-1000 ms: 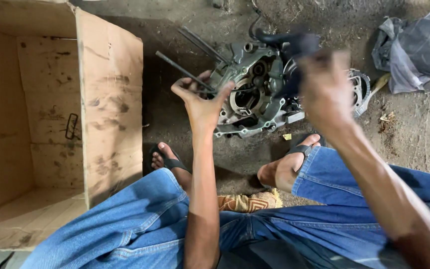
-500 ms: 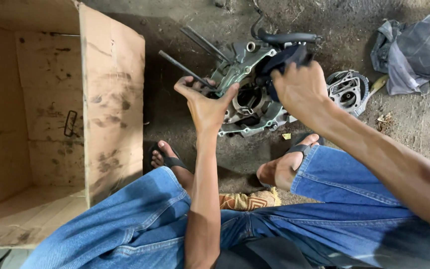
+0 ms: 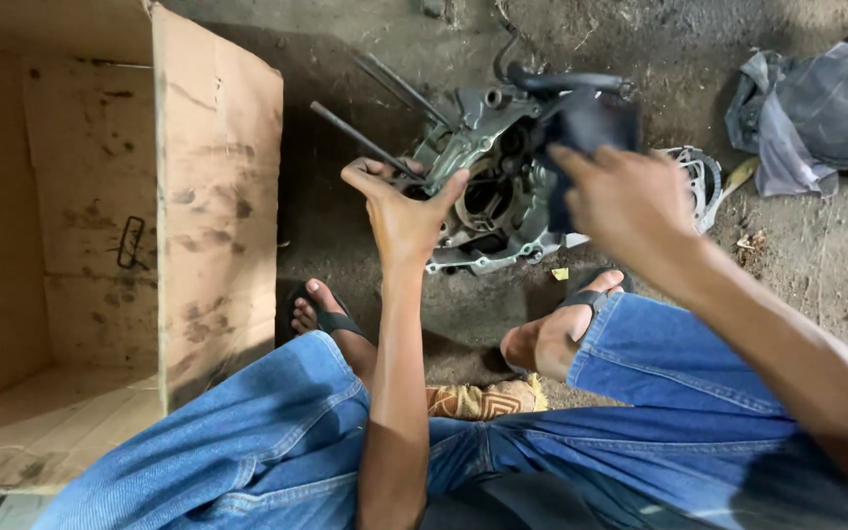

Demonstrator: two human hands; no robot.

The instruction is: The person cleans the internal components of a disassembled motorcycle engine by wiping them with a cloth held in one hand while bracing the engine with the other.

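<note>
A grey metal engine case [image 3: 488, 196] stands on the dirt floor in front of me, with long dark studs [image 3: 360, 137] sticking out to the upper left. My left hand [image 3: 399, 206] grips its left edge at the base of the studs. My right hand [image 3: 625, 206] holds a dark blue rag [image 3: 586, 132] pressed against the upper right side of the case. A black lever [image 3: 566, 80] lies along the top of the case.
A large open cardboard box [image 3: 218, 196] lies on its side at the left. A heap of grey cloth [image 3: 817, 108] sits at the upper right. A round metal part [image 3: 699, 182] lies right of the case. My sandalled feet [image 3: 321, 314] rest below.
My right hand has come down and to the left with the rag, from above the case onto its upper right side. The left hand has stayed on the case.
</note>
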